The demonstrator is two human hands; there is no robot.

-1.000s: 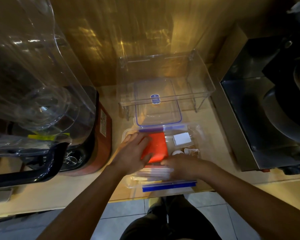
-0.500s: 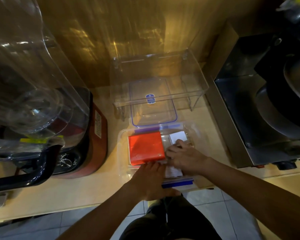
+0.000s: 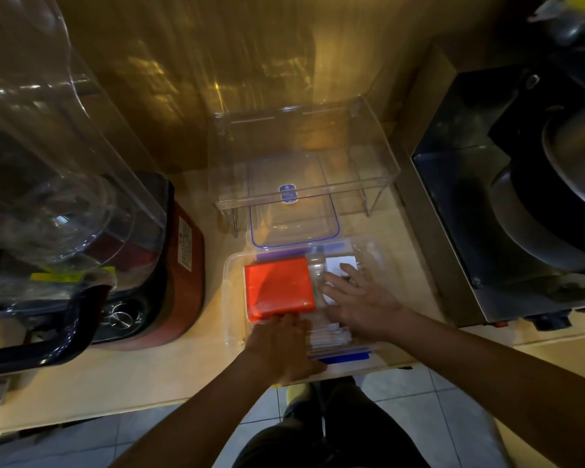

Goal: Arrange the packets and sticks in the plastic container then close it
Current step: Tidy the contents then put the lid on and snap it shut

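Note:
A clear plastic container [image 3: 232, 292] with blue clips sits at the counter's front edge. Inside, a red packet [image 3: 277, 287] lies on the left and a white packet [image 3: 338, 263] at the back right. A bundle of thin white sticks [image 3: 328, 334] lies along the near side. My left hand [image 3: 281, 346] rests on the container's near edge, fingertips touching the red packet's near side. My right hand [image 3: 358, 300] lies flat with fingers spread over the right half, below the white packet. The clear blue-edged lid [image 3: 293, 211] lies just behind the container.
A clear acrylic rack [image 3: 304, 157] stands over the lid at the back. A red-based blender with a clear jug [image 3: 81, 204] fills the left. A dark metal appliance [image 3: 507, 204] stands on the right. The counter edge runs just below the container.
My left hand slid off the red packet back to the container's near edge. My right hand reached deeper and opened flat over the right half.

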